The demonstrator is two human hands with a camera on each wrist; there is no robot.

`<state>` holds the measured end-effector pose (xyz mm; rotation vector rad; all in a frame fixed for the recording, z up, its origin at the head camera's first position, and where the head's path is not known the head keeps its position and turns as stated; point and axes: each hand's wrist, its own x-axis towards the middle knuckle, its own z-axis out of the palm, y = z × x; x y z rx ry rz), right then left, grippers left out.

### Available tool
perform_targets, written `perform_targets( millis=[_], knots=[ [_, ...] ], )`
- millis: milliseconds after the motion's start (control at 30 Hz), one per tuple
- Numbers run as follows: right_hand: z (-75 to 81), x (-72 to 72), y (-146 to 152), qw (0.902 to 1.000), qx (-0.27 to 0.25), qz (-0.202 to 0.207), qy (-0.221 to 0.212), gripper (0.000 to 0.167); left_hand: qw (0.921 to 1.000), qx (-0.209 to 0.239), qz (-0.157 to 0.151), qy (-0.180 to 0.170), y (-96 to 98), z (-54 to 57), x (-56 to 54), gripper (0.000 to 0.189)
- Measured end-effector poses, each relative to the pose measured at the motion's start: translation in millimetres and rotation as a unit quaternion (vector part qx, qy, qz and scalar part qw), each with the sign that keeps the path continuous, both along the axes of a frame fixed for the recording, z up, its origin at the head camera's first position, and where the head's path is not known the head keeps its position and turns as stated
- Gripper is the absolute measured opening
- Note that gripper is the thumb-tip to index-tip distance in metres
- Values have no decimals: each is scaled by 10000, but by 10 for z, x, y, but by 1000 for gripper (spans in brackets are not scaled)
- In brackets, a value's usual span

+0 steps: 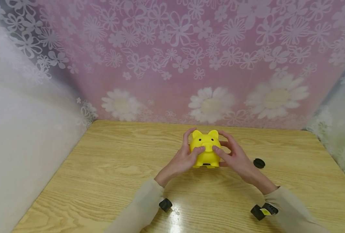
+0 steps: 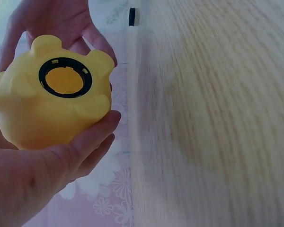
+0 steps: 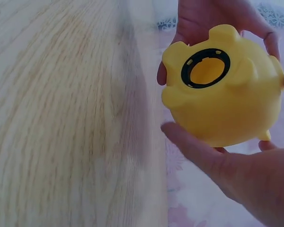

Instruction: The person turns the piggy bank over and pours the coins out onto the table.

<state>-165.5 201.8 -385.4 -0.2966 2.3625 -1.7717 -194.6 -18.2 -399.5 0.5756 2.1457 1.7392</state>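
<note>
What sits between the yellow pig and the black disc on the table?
The right hand, holding the yellow pig, lies between it and the black disc in the head view.

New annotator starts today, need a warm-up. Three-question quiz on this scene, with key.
1. True or false: the left hand and the right hand both hold the yellow rounded pig-shaped figure.

2. The black ring on the figure's underside surrounds an opening that is:
A) square
B) round
C) star-shaped

3. Which hand is nearer to the small round black disc on the light wood-grain table?

Key: 1. True. 2. B. 3. The right hand.
</note>
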Motion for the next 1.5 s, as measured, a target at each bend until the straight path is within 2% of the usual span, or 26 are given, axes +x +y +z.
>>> perform_targets(
  millis=[167, 333, 433, 500, 633, 833, 967, 1200, 1267, 1300, 1333, 1367, 1467, 1500],
  knots=[
    [-1, 5, -6, 9993, -300, 111, -184, 72, 9998, 96, -145, 2, 2, 13, -4, 68],
    [-20, 17, -6, 9996, -278, 50, 32, 72, 9990, 45, -436, -57, -33, 41, -19, 70],
    [-37, 20, 4, 9993, -298, 109, 204, 74, 9983, -69, -565, 73, -53, 63, -27, 73],
    [-52, 18, 9, 9985, -375, 224, 344, 75, 9978, -90, -624, 195, -64, 77, -30, 74],
    [-94, 10, 9, 9946, -531, 484, 748, 78, 9949, -251, -720, 657, -111, 75, -48, 79],
    [-169, 2, 4, 9839, -518, 691, 1562, 80, 9828, -554, -917, 1507, -182, 51, -95, 82],
    [-201, -9, -14, 9771, -503, 724, 1936, 80, 9783, -608, -974, 1725, -215, 42, -105, 81],
    [-226, -23, -21, 9700, -399, 703, 2295, 80, 9716, -507, -1039, 2063, -246, 14, -117, 78],
    [-232, -29, -13, 9610, -236, 719, 2659, 77, 9623, -535, -1079, 2438, -254, 16, -125, 76],
    [-236, -37, -9, 9522, -140, 745, 2958, 73, 9539, -558, -1102, 2737, -256, 20, -134, 76],
    [-240, -48, -6, 9390, -26, 781, 3349, 69, 9418, -624, -1114, 3110, -257, 30, -141, 75],
    [-244, -63, -5, 9209, 111, 812, 3812, 65, 9264, -700, -1111, 3529, -260, 41, -148, 76],
    [-253, -120, -12, 8520, 419, 865, 5146, 57, 8688, -911, -1008, 4761, -266, 80, -170, 78],
    [-252, -138, -17, 8327, 499, 851, 5448, 55, 8505, -995, -938, 5078, -266, 93, -176, 78]
  ],
)
